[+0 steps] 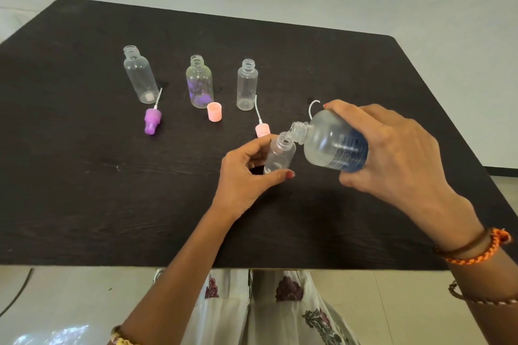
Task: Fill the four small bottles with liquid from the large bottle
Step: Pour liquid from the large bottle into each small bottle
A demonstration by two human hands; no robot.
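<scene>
The dark table (84,190) shows bare surface along its near edge and left side. The right hand (392,154) grips the large bottle (330,145), clear with a blue label, tipped so its mouth meets the neck of a small bottle (279,152) that the left hand (246,176) pinches upright. Three open small bottles (199,81) stand in a row farther back, caps lying just in front.

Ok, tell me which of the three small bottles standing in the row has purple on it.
The middle bottle, beside the pink cap; the other two are plain clear.
</scene>
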